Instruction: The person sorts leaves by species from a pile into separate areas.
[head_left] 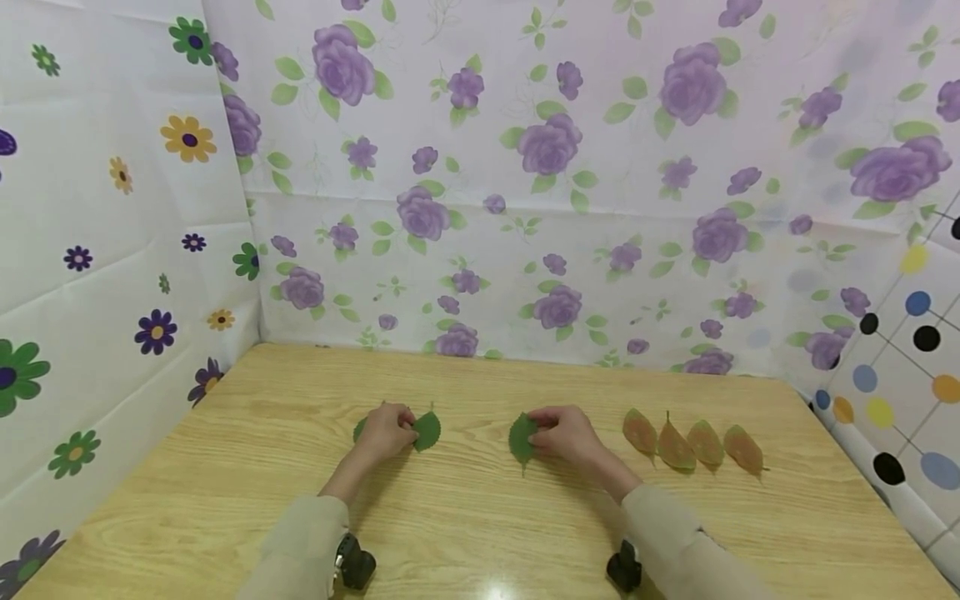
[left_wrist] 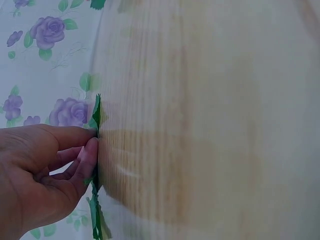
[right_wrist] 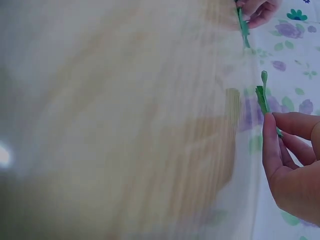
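Observation:
My left hand [head_left: 384, 433] is low over the wooden table, left of centre. Its thumb and forefinger pinch the edge of a serrated green leaf [head_left: 428, 431] whose stem points away from me. Another green leaf [head_left: 359, 428] shows partly behind that hand, on its left. Right of the middle, my right hand [head_left: 566, 433] holds a green leaf [head_left: 521, 438] between thumb and fingers, stem toward me. In the right wrist view this held leaf [right_wrist: 262, 99] appears nearly edge-on, above the fingertips.
Several reddish-brown leaves with green edges, such as the rightmost leaf [head_left: 744, 448], lie in a row right of my right hand. The wooden table [head_left: 465, 517] meets a flowered cloth wall [head_left: 495, 250] at the back. Patterned sheets also stand at both sides.

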